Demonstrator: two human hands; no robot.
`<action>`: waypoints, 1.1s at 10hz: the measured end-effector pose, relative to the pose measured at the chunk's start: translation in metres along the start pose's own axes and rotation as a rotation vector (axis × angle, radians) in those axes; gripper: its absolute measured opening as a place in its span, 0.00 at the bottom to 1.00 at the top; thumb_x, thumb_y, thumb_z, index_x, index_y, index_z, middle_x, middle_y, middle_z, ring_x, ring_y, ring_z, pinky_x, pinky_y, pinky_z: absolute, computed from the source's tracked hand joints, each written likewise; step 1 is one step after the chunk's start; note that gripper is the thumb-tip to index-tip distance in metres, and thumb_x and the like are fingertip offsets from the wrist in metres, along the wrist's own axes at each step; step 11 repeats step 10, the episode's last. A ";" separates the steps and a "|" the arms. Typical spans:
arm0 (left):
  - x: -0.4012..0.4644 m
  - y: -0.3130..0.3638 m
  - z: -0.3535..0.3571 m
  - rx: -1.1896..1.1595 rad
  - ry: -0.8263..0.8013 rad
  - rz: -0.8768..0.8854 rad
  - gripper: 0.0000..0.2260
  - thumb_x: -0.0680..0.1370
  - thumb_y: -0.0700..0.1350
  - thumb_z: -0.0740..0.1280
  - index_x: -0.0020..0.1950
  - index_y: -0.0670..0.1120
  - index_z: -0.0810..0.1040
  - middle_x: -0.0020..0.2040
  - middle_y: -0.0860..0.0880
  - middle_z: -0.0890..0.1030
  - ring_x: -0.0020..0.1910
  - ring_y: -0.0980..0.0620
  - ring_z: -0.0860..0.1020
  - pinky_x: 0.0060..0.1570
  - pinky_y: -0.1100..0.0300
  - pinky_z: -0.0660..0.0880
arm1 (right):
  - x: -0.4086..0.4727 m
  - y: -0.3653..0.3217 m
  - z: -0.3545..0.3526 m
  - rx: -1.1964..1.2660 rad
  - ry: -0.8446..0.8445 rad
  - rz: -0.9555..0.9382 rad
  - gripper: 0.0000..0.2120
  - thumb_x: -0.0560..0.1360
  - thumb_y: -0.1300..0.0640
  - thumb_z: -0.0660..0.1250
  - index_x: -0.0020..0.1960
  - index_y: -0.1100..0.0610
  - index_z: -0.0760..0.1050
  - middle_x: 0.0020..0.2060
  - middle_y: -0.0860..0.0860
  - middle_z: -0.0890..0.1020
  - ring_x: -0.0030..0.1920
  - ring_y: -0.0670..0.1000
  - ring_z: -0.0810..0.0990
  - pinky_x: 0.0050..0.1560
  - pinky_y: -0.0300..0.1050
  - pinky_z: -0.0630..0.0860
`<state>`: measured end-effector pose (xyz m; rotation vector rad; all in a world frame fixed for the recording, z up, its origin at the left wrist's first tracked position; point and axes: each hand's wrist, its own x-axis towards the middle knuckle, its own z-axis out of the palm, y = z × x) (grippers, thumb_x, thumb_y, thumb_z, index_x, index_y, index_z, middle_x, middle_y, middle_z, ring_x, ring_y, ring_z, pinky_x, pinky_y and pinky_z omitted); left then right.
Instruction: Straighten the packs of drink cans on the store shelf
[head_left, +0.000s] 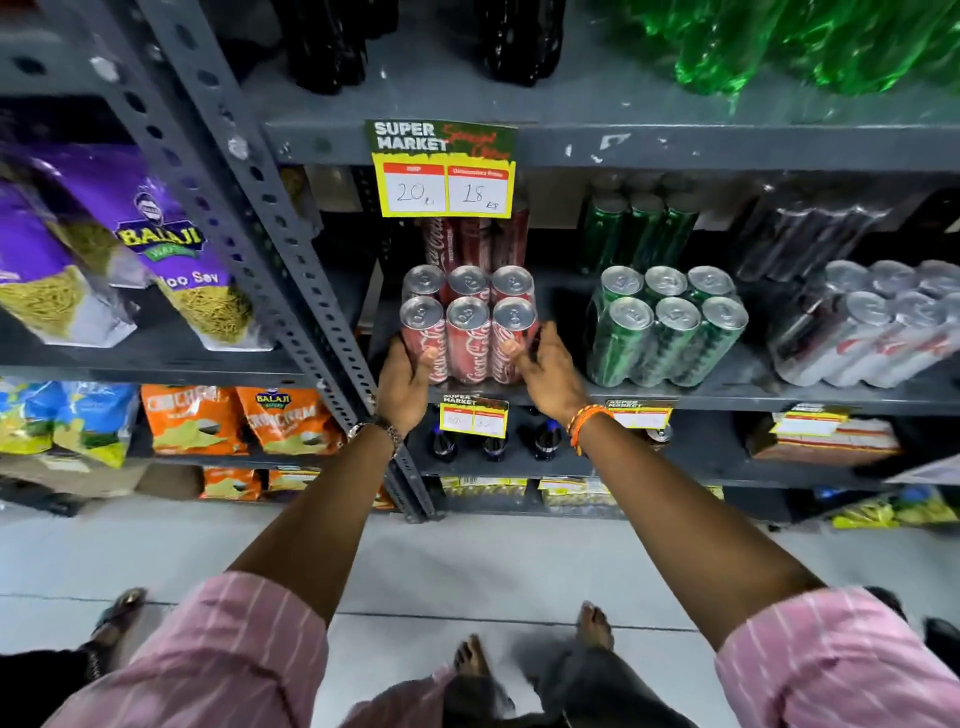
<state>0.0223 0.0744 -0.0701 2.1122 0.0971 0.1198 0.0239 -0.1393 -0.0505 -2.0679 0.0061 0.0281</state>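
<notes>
A shrink-wrapped pack of red cola cans (467, 325) stands upright at the front left of the grey shelf (727, 395). My left hand (402, 382) grips its lower left side, thumb on the front. My right hand (545, 371) grips its lower right corner. Another red pack (475, 241) stands behind it. To the right sits a green can pack (667, 327), turned at a slight angle, with more green cans (636, 228) behind. Further right a silver can pack (872, 332) leans askew.
A slotted grey upright post (291, 249) rises just left of the red pack. A yellow price tag (447, 179) hangs from the shelf above. Snack bags (156, 249) fill the left bay. Dark bottles (493, 441) stand on the shelf below. Bare feet (592, 623) on the tiled floor.
</notes>
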 end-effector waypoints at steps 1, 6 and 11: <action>-0.005 0.000 0.001 0.009 -0.014 0.023 0.18 0.82 0.44 0.61 0.69 0.36 0.68 0.66 0.37 0.77 0.64 0.40 0.77 0.58 0.61 0.69 | -0.007 0.003 0.000 0.020 0.022 0.001 0.15 0.81 0.56 0.64 0.64 0.60 0.67 0.62 0.55 0.78 0.61 0.51 0.77 0.58 0.41 0.71; -0.002 0.010 0.000 -0.045 -0.054 -0.059 0.19 0.82 0.47 0.62 0.69 0.38 0.68 0.65 0.39 0.79 0.64 0.40 0.78 0.65 0.47 0.74 | -0.008 0.000 -0.009 -0.051 0.043 -0.034 0.17 0.82 0.52 0.63 0.65 0.62 0.66 0.64 0.58 0.78 0.64 0.56 0.78 0.65 0.50 0.75; -0.015 0.029 -0.004 -0.057 -0.072 -0.090 0.24 0.80 0.47 0.65 0.73 0.39 0.63 0.69 0.42 0.76 0.68 0.43 0.76 0.66 0.54 0.72 | -0.019 -0.017 -0.020 -0.041 0.051 0.011 0.22 0.79 0.61 0.67 0.70 0.62 0.64 0.65 0.55 0.77 0.68 0.56 0.76 0.64 0.40 0.70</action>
